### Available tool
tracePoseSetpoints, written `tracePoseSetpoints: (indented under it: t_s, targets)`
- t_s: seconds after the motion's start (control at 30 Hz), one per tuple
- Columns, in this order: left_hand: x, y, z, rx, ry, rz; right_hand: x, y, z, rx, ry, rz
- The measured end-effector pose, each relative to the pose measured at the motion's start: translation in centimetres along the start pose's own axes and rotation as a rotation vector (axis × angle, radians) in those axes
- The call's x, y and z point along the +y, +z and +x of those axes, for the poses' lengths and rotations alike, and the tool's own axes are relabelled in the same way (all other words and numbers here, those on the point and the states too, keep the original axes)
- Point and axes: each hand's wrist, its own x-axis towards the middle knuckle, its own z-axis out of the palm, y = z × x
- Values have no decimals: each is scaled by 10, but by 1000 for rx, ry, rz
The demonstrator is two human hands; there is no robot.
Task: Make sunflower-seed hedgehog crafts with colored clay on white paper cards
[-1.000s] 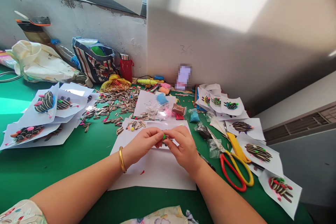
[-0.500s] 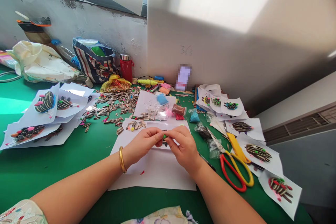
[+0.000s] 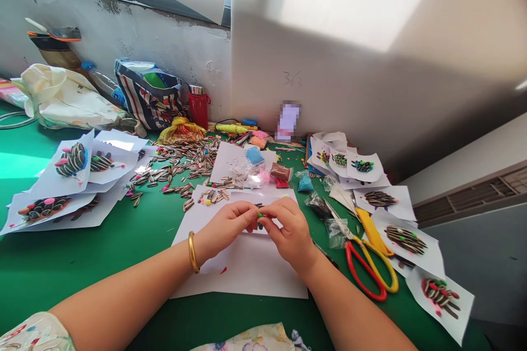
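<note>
Over a white paper sheet (image 3: 239, 277) near the middle of the green table (image 3: 82, 279), the left hand (image 3: 224, 229) and right hand (image 3: 290, 229) meet, their fingertips (image 3: 256, 218) pinched closed from both sides on a small seed piece (image 3: 259, 215) dabbed with green clay. Most of that piece is hidden by the fingers, so its exact shape and how each hand bears on it cannot be told. It should weigh next to nothing; a seed shell is likely stiff, slick and easy to snap, and the clay soft, so the shell's edges look like the safest place to hold, away from the clay. Toward the far side, a clear bag of brown clay (image 3: 281, 171) and a clear bag of blue clay (image 3: 305, 182) lie just beyond the paper, while a clear bag of dark bits (image 3: 318, 205) sits to the right. Farther left, a striped tote bag (image 3: 150, 96) holds something green among other packed items, beside a lidded red flask (image 3: 198, 107). A yellow plastic bag (image 3: 181, 131) rests nearby, its contents hard to make out, next to a spread of loose sunflower seeds (image 3: 185, 156).
</note>
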Motion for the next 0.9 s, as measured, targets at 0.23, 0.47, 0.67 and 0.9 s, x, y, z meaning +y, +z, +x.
tracePoseSetpoints:
  t_s: [0.23,0.47,0.67,0.9]
  targets:
    - [1,1,-1,-10,-3,-4,-1,-1,-1,-27,-14,-15]
    - [0,4,-1,35,-59,-348,-1,1,-1,81,20,-23]
    - [-4,1,0,-15,-182,-592,4,0,1,114,10,-85]
    - [-2,1,-3,-179,-203,-629,12,0,1,87,34,-122]
